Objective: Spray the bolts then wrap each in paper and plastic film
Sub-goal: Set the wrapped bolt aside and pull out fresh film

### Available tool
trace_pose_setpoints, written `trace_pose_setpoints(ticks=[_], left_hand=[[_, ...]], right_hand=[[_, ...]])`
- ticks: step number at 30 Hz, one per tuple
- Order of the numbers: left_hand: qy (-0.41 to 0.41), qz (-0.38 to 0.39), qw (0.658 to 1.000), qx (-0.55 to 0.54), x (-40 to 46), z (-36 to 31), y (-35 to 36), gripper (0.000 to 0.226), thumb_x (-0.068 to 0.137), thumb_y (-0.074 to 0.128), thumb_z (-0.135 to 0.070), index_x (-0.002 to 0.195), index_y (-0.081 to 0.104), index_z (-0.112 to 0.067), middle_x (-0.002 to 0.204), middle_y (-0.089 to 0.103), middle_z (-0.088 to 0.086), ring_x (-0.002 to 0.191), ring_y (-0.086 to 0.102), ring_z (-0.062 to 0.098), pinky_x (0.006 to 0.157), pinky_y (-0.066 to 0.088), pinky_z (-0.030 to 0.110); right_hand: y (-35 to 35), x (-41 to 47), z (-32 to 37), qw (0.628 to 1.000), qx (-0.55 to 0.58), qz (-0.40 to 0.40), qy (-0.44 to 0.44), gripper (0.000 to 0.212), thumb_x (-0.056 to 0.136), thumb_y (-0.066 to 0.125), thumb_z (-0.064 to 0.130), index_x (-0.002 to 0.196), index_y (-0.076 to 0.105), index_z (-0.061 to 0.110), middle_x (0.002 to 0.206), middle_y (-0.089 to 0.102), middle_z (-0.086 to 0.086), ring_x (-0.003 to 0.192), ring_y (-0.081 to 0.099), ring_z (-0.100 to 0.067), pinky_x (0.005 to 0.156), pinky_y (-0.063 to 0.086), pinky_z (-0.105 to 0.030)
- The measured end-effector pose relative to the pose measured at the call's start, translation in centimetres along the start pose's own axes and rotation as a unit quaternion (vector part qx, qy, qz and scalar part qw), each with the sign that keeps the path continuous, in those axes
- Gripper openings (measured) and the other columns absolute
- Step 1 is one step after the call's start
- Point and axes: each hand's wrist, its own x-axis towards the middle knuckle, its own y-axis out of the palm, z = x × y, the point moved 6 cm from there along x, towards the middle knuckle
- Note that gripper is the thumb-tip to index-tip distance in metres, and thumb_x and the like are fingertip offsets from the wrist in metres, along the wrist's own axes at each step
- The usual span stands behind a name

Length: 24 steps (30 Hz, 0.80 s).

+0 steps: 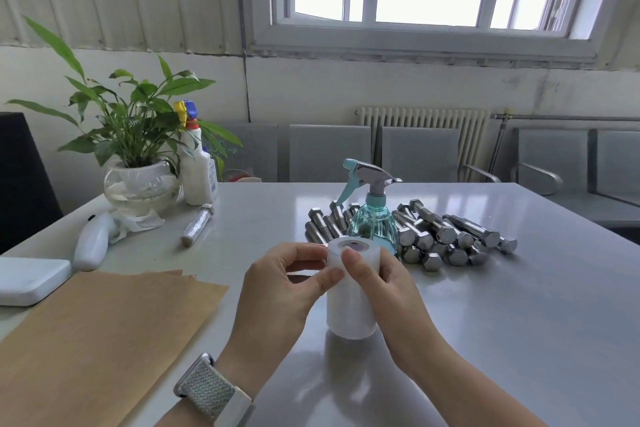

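A white roll of plastic film (349, 308) stands upright on the grey table (519, 305) in front of me. My right hand (384, 291) grips the roll from the right, thumb near its top rim. My left hand (280, 288) pinches at the film on the roll's upper left side. Behind the roll stands a teal spray bottle (372, 218), and a pile of several steel hex bolts (446, 239) lies around and to the right of it. One bolt wrapped in film (197, 225) lies further left. Brown paper sheets (104, 340) lie at the near left.
A potted plant in a glass bowl (138, 191) and a white cleaner bottle (199, 170) stand at the back left. A white handheld device (91, 243) and a white flat box (27, 281) lie at the left edge. Grey chairs stand beyond the table.
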Motion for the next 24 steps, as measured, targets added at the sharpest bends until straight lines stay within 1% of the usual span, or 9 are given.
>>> trace_pose_setpoints(ticks=[3,6,10,12,14,16,20,22,24], left_hand=[[-0.007,-0.016,1.000,-0.004,0.1,0.2,-0.2,0.019,0.071,0.083,-0.025,0.085,0.074,-0.035,0.080,0.075,-0.009,0.078,0.071,0.006,0.069,0.052,0.013],[-0.023,-0.019,0.999,-0.036,0.2,0.5,-0.3,0.017,0.077,0.080,-0.014,0.085,0.076,-0.029,0.081,0.076,-0.005,0.074,0.070,0.007,0.069,0.052,0.015],[-0.040,-0.026,0.997,-0.063,-0.1,0.9,-0.2,0.016,0.080,0.077,-0.011,0.087,0.077,-0.025,0.076,0.075,-0.001,0.068,0.068,0.007,0.060,0.052,0.017],[-0.045,-0.029,0.997,-0.050,-0.2,1.1,0.1,0.016,0.081,0.076,-0.014,0.089,0.076,-0.027,0.078,0.076,-0.005,0.072,0.068,0.005,0.064,0.053,0.016],[-0.058,-0.025,0.997,-0.042,-0.2,1.3,0.3,0.015,0.082,0.075,-0.018,0.093,0.076,-0.028,0.084,0.076,-0.008,0.078,0.069,0.004,0.069,0.054,0.016],[-0.067,-0.014,0.997,-0.044,-0.3,1.4,0.5,0.013,0.084,0.073,-0.020,0.095,0.076,-0.026,0.084,0.076,-0.008,0.080,0.070,0.005,0.069,0.053,0.016],[-0.053,-0.025,0.998,-0.005,-0.6,1.3,0.5,0.009,0.084,0.074,-0.026,0.091,0.078,-0.024,0.078,0.075,-0.009,0.073,0.067,0.001,0.069,0.050,0.015],[-0.048,-0.030,0.998,0.018,-0.7,1.2,0.5,0.006,0.083,0.075,-0.026,0.087,0.078,-0.024,0.076,0.074,-0.008,0.071,0.067,0.002,0.068,0.050,0.015],[-0.040,-0.030,0.997,0.053,-0.6,1.1,0.5,0.003,0.083,0.076,-0.025,0.084,0.078,-0.024,0.075,0.073,-0.008,0.072,0.067,0.003,0.069,0.050,0.016]], right_hand=[[0.0,-0.1,-0.3,1.000,-0.011,-0.002,0.002,0.047,0.070,0.071,0.058,0.099,0.069,0.022,0.095,0.072,-0.004,0.087,0.068,-0.020,0.069,0.053,-0.029],[0.2,-0.1,-0.5,1.000,-0.009,0.003,0.005,0.046,0.070,0.070,0.059,0.099,0.069,0.023,0.094,0.072,-0.003,0.084,0.067,-0.015,0.070,0.052,-0.028],[0.3,-0.2,-0.4,1.000,-0.012,0.002,0.000,0.044,0.071,0.069,0.060,0.099,0.069,0.025,0.092,0.072,0.003,0.083,0.068,-0.012,0.064,0.051,-0.022],[0.3,-0.3,-0.3,1.000,-0.012,-0.004,0.000,0.044,0.070,0.070,0.060,0.097,0.069,0.025,0.089,0.072,0.004,0.079,0.068,-0.010,0.061,0.050,-0.020],[0.3,-0.2,-0.4,1.000,-0.015,-0.010,0.002,0.049,0.069,0.070,0.062,0.099,0.069,0.024,0.093,0.073,0.001,0.085,0.069,-0.015,0.067,0.054,-0.026],[0.3,-0.2,-0.5,1.000,-0.012,-0.016,0.004,0.056,0.065,0.070,0.066,0.102,0.069,0.023,0.096,0.073,-0.001,0.090,0.070,-0.019,0.072,0.055,-0.031],[0.2,-0.2,-0.6,1.000,0.001,-0.021,0.012,0.063,0.062,0.070,0.067,0.106,0.069,0.023,0.099,0.074,-0.002,0.094,0.070,-0.021,0.079,0.057,-0.037],[0.1,-0.2,-0.7,0.999,0.009,-0.027,0.023,0.063,0.064,0.071,0.066,0.107,0.069,0.020,0.101,0.073,-0.005,0.096,0.070,-0.024,0.084,0.056,-0.044],[0.0,-0.2,-0.7,0.999,0.020,-0.026,0.032,0.057,0.070,0.070,0.061,0.106,0.069,0.017,0.100,0.073,-0.007,0.095,0.070,-0.025,0.084,0.055,-0.044]])
